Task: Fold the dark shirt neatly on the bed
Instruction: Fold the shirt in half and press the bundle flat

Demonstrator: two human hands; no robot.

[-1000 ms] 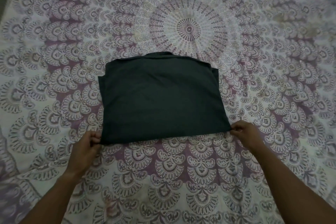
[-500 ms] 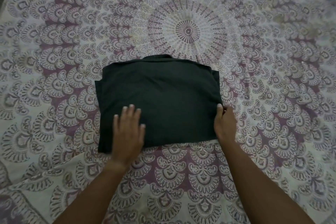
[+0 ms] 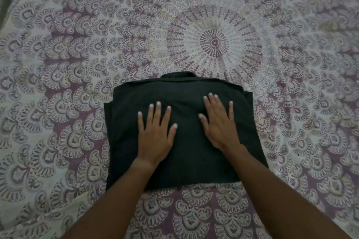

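The dark shirt point(image 3: 186, 91) lies folded into a flat rectangle on the bed, its collar at the far edge. My left hand point(image 3: 156, 132) rests flat on the shirt's left half, fingers spread, palm down. My right hand point(image 3: 219, 122) lies flat on the right half, fingers apart and pointing away from me. Neither hand grips the cloth. Both forearms cross the shirt's near edge and hide part of it.
The bed is covered by a white and purple mandala sheet point(image 3: 77, 64), its round centre point(image 3: 214, 42) just beyond the shirt. The sheet is wrinkled at the near left point(image 3: 38, 209). The bed's edge shows at the top left corner.
Both hands let go of the shirt's near corners and moved onto its top. They now lie flat further up the cloth, the right hand having come in from the right edge.
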